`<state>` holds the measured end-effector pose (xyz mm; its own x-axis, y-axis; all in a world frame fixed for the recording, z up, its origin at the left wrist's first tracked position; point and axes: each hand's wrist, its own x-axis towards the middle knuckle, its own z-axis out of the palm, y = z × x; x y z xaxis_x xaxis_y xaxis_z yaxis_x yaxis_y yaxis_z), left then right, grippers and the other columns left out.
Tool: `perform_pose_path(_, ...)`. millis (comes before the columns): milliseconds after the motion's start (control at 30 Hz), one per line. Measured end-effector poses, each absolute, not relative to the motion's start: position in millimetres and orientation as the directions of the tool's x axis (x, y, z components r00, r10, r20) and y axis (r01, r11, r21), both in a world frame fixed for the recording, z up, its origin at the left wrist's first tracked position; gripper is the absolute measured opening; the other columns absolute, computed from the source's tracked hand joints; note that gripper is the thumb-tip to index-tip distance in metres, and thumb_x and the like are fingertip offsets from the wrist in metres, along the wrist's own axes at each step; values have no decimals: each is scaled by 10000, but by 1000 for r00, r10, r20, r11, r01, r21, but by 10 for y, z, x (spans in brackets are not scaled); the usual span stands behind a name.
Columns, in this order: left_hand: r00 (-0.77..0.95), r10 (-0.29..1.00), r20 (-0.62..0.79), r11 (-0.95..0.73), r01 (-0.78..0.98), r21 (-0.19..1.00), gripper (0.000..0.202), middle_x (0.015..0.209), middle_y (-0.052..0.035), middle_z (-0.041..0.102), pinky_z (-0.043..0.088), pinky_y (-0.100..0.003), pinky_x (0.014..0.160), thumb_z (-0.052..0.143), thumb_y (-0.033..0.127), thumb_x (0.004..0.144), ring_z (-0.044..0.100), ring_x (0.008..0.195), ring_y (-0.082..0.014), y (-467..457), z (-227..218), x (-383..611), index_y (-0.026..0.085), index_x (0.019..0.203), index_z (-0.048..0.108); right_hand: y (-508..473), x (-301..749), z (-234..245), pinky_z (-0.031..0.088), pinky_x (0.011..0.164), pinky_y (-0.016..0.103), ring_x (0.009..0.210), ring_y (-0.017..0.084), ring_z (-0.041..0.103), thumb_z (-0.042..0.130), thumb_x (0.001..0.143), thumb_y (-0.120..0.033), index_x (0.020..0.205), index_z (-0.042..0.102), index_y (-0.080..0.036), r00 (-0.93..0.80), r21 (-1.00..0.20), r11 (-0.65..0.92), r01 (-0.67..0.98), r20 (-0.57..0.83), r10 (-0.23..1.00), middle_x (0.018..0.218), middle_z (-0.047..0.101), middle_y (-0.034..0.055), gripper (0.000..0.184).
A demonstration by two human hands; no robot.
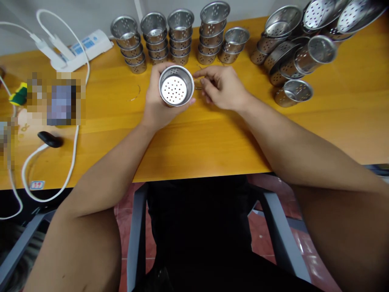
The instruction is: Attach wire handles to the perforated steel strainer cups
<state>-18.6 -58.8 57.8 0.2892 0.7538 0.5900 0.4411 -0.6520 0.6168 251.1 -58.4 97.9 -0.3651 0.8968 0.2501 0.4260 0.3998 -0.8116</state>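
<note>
I see the perforated cup [175, 90] at nine o'clock from the right hand [225, 87], whose narrowed fingers seem to pinch a thin wire [198, 85], while the left hand [155, 106] holds the cup, mouth up.

On the counter [194, 150], a white cable [75, 148] loops from a power strip [92, 45] past a small sticker [37, 185] to a black device [50, 139]

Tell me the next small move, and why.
Probably keep the cup steady in the left hand and work the right hand's fingers on the thin wire-like piece at its side: the left hand already grips the cup, and those fingers are right at that piece.
</note>
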Motion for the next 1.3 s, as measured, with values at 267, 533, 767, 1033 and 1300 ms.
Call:
perform_pose_path(267, 245, 782, 573, -617, 436, 655, 953, 1620, -93, 749, 657, -701, 1337, 1045, 660, 939, 760, 1512, -394, -691, 663, -134, 480, 1641, 426, -470, 2532, 872, 738, 779, 475, 768, 271, 806, 896, 1162, -600, 1374, 733, -352, -356, -960, 220, 174, 147, 923, 939, 796, -20, 365)
perform_pose_path(533, 278, 751, 600, -659, 390, 644, 848, 1582, -35, 763, 662, -710, 1301, 925, 672, 1021, 778, 1476, -372, -622, 562, -179, 567, 1658, 376, -419, 2555, 849, 754, 899, 444, 925, 255, 882, 988, 1084, -596, 1111, 685, -340, -297, -985, 158, 70, 131, 946, 980, 825, -5, 398)
perform_pose_path(767, 254, 757, 602, -650, 385, 655, 964, 1583, -99, 730, 606, -732, 1347, 987, 711, 892, 723, 1545, -439, -573, 519, -186, 478, 1622, 402, -473, 2499, 930, 724, 921, 503, 912, 305, 871, 958, 844, -1029, 1063, 562, -376, -284, -969, 236, 68, 208, 936, 891, 848, -44, 795)
perform_pose_path(1033, 275, 666, 693, -744, 303, 595, 920, 1676, -38, 710, 518, -795, 1423, 958, 776, 812, 661, 1603, -469, -455, 545, -172, 584, 1597, 518, -470, 2519, 986, 645, 768, 509, 802, 288, 732, 825, 874, -1108, 990, 643, -355, -149, -904, 346, 251, 317, 937, 1042, 818, 74, 784)
perform_pose_path(1300, 322, 703, 634, -711, 336, 617, 889, 1733, -44, 694, 517, -765, 1449, 948, 810, 863, 614, 1681, -457, -552, 622, -166, 556, 1624, 564, -514, 2499, 1016, 706, 818, 570, 782, 298, 743, 1005, 875, -930, 962, 650, -376, -137, -933, 332, 142, 313, 940, 904, 698, 18, 664)
